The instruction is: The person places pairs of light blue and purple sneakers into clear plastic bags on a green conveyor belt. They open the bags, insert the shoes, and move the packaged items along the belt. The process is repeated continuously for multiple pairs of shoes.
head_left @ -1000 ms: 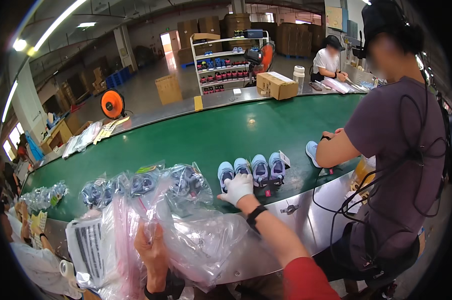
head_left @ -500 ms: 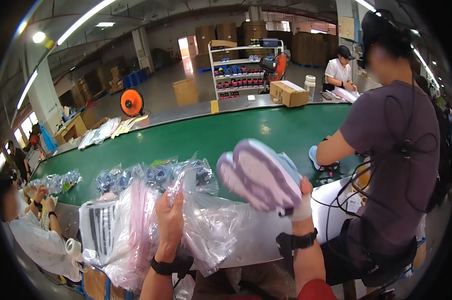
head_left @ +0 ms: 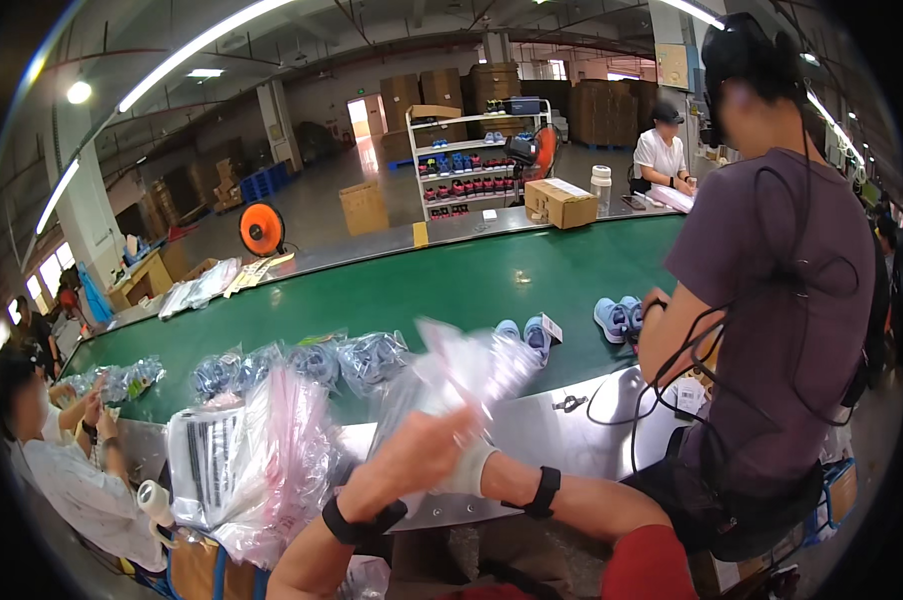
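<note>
A clear plastic bag (head_left: 457, 365), smeared by motion, stands up over the table edge in front of me. My left hand (head_left: 427, 447) is closed on its lower part. My right hand (head_left: 475, 468), with a white wrap round it, reaches in behind the left; its fingers are hidden by the left hand and the bag. Whatever is inside the bag is too blurred to make out. Just beyond it on the green belt stands a pair of light blue shoes (head_left: 534, 337) with a white tag.
Bagged blue shoes (head_left: 372, 360) line the green belt (head_left: 392, 290). A pile of clear bags (head_left: 277, 450) lies left of my hands. At right a co-worker (head_left: 782, 260) stands close by another blue pair (head_left: 617, 318). A person in white (head_left: 72, 480) sits at left. Beyond stands a carton (head_left: 562, 203).
My right hand has swung left with the purple-soled shoes, which no longer show clearly. My hands have come together at the bag. A tagged blue pair now shows on the belt.
</note>
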A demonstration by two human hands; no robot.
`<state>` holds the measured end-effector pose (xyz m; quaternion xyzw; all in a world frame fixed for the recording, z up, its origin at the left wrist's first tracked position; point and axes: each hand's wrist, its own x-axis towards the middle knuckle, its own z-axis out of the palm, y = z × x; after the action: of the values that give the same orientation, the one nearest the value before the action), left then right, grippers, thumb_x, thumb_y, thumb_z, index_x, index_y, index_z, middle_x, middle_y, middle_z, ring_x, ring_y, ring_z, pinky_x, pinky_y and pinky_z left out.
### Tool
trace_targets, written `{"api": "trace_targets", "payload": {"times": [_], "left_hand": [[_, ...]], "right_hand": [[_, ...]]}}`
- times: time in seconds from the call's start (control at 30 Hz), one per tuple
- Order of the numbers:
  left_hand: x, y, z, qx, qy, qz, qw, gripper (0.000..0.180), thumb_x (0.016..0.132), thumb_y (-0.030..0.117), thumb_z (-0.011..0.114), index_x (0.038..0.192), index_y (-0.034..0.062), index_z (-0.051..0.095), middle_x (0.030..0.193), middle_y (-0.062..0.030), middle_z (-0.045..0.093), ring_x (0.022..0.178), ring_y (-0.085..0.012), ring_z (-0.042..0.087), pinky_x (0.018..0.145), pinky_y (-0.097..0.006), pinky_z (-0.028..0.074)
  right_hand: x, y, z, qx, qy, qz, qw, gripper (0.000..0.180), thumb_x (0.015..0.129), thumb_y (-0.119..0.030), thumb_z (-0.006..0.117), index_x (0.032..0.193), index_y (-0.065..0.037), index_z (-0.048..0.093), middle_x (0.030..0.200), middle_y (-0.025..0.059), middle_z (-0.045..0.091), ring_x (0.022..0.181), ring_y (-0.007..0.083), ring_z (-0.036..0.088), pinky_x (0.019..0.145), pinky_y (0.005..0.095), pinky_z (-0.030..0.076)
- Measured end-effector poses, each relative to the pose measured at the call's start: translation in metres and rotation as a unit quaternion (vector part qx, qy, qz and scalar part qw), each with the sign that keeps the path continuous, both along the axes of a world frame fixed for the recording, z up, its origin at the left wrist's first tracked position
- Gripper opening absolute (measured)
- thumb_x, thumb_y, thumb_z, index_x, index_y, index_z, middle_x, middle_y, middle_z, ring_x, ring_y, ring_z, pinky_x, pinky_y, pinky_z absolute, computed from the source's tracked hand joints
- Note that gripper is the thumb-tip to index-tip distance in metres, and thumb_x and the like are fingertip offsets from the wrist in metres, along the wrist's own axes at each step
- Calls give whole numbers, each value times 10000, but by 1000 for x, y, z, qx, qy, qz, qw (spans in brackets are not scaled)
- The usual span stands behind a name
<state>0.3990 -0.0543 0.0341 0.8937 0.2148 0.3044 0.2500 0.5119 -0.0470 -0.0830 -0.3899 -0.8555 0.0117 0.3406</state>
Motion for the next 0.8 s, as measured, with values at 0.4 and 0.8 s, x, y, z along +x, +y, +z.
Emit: {"api": "trace_targets", "payload": {"times": [0.4, 0.8], "left_hand": [[-39, -40, -78, 45, -96, 49, 993, 89, 765, 42, 647, 828, 33, 584, 553, -158, 522, 461, -305, 547, 439, -360, 416], [-40, 17, -61, -229, -217, 274, 909, 103, 847, 129, 657, 845, 44, 599, 656, 16, 577, 570, -56, 523, 489, -245, 403]], "right_hand": [[9, 48, -12, -213, -76, -191, 955, 355, 803, -385, 546, 994, -103, 645, 981, 147, 607, 895, 308, 582, 784, 427, 440], [-10, 148, 35, -60, -44, -267, 961, 289, 778, -273, 537, 1007, -102, 577, 1001, 142, 579, 962, 298, 546, 897, 417, 381]]}}
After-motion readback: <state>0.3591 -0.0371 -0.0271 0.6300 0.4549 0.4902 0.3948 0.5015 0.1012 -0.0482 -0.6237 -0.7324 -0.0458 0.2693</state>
